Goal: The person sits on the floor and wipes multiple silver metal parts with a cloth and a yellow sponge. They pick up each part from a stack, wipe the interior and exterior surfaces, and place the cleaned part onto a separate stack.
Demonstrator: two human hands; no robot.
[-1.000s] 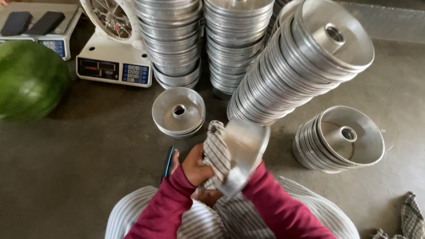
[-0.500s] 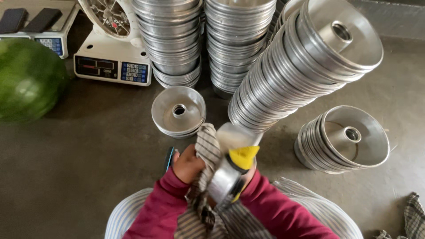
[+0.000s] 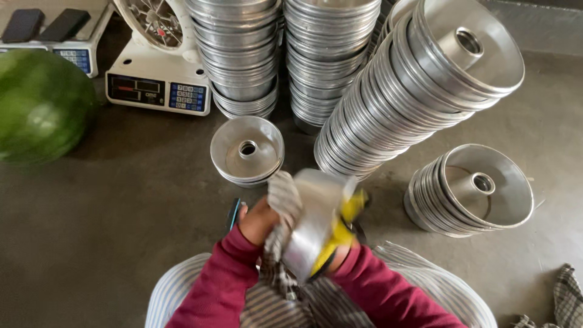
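Head view: two white weighing scales stand at the top left of the grey floor (image 3: 121, 212). The nearer scale (image 3: 159, 90) carries a dark rectangular display and a blue keypad on its front face; the farther scale (image 3: 57, 45) bears two dark flat slabs on its platform and a blue keypad. A green watermelon (image 3: 39, 106) lies at the left edge.

The ring-shaped aluminium pan (image 3: 313, 222) is held low in the centre, above the person's lap, tilted on its side with its smooth silver outer wall facing up. The image of it is motion-blurred. The left hand (image 3: 258, 222) presses a checked cloth (image 3: 280, 200) against the pan's left side, fingers closed on the cloth. The right hand (image 3: 340, 246) is mostly hidden behind the pan and a yellow item (image 3: 343, 222); its grip cannot be told. A single pan (image 3: 247, 150) rests on the floor just beyond, with tall pan stacks (image 3: 401, 97) behind and a short stack (image 3: 470, 189) to the right.
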